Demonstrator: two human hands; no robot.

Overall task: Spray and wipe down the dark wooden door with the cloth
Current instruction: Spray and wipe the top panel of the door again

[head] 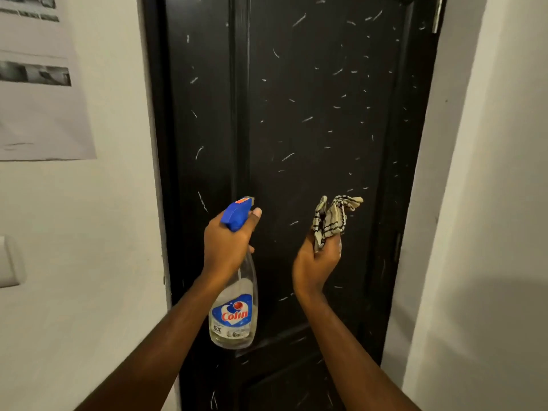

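Note:
The dark wooden door (296, 99) fills the middle of the view, flecked with many small white streaks. My left hand (226, 247) grips the neck of a clear spray bottle (234, 315) with a blue trigger head and a blue "Colin" label; the nozzle points at the door and a fingertip rests by the trigger. My right hand (315, 262) holds a bunched beige cloth with dark checks (333, 219), raised just in front of the door's lower panel. Whether the cloth touches the door I cannot tell.
White walls flank the door on both sides. A printed paper sheet (38, 84) hangs on the left wall, with a light switch (9, 262) below it. A metal fitting (438, 13) shows at the door's top right edge.

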